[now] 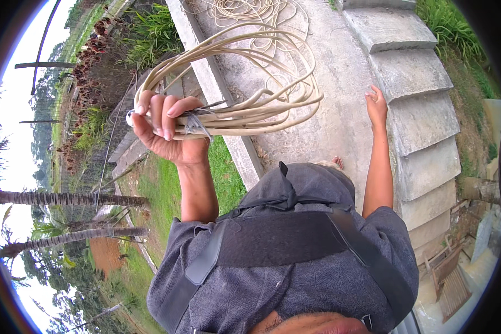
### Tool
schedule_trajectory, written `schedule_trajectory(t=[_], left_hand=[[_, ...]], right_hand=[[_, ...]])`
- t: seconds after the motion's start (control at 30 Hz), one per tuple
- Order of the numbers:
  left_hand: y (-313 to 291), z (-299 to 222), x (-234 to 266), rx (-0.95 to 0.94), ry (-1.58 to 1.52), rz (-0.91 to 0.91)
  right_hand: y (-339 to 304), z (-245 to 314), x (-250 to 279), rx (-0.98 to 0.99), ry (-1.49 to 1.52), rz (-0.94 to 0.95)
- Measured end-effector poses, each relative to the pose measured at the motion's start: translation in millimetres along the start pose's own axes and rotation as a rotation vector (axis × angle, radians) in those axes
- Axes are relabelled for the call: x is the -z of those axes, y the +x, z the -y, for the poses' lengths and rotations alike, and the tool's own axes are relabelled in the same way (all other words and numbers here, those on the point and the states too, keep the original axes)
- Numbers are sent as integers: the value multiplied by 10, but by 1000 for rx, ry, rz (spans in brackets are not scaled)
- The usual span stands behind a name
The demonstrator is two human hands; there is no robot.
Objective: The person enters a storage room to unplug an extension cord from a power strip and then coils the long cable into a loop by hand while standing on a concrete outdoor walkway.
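Observation:
A coil of beige cable (273, 114) is raised in my left hand (164, 128), whose fingers wrap round one end of the bundle. Dark grey ties (195, 121) bind the strands just beside my fingers. The free loops spread out to the right above the concrete. My right hand (377, 108) holds nothing and hangs away from the coil, near the steps, with its fingers apart. Further off, a loose tangle of similar cable (250, 11) lies on the concrete floor (328, 72).
Concrete steps (423, 122) run along my right side. A low concrete curb (236, 150) crosses on the left, with grass (225, 172) beyond it. Palm trunks (67, 199) and a wire fence stand farther left. A wooden chair (448, 275) is at the lower right.

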State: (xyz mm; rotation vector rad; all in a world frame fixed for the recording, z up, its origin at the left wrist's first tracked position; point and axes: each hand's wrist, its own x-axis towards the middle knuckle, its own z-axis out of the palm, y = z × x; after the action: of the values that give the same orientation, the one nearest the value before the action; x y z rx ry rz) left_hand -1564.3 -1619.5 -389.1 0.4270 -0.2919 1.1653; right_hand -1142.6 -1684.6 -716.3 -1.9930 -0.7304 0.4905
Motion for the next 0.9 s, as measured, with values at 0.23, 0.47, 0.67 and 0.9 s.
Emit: schedule_trajectory(t=[0.23,0.47,0.67,0.9], left_hand=[[254,-552,-1051,-568,701,546],[482,-1137,-929,-1499,1348,-315],[-497,-1854,-63,-1508,1381,-888],[-1525,-1259,640,-1144,690,-1001]], right_hand=[[-666,242,-1326,137,97,618],[-1318,1352,-2019,525,-31,924],[-2014,1727,-2198,688,53,1087],[-3106,2747,-2010,1113,390,853]])
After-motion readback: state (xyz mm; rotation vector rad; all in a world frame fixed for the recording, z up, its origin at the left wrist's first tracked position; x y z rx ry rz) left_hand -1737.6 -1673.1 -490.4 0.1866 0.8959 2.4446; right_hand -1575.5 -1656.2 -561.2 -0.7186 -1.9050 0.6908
